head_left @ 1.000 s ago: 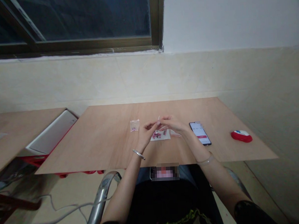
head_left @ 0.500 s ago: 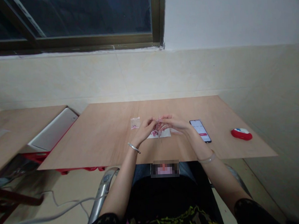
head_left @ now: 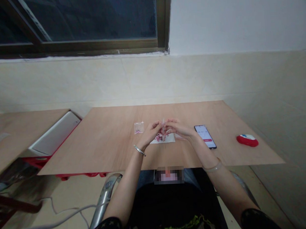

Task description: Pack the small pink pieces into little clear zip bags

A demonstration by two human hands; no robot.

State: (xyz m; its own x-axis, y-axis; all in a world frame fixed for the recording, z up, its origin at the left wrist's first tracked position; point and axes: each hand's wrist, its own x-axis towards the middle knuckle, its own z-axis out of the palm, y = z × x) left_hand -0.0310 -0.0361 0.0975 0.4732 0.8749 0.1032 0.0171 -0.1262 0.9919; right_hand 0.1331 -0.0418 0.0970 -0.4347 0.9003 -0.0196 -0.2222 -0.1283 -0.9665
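Pinching thin pale item (head_left: 163, 123) between left hand (head_left: 150, 134) and right hand (head_left: 178, 128), forearms angled inward, wrists raised; pink bits (head_left: 159, 138) on white paper (head_left: 170, 139) lay just below grip.

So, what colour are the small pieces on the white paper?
The small pieces look pink; head view.

L hand (head_left: 150, 134) has small clear bag (head_left: 138, 127) just left; R hand (head_left: 181, 129) has phone (head_left: 205, 137) in the way right, red mouse (head_left: 247, 140) further on. Passable: far side of wood board (head_left: 114, 146), or btwn phone & mouse. White box (head_left: 54, 134) sits off left.
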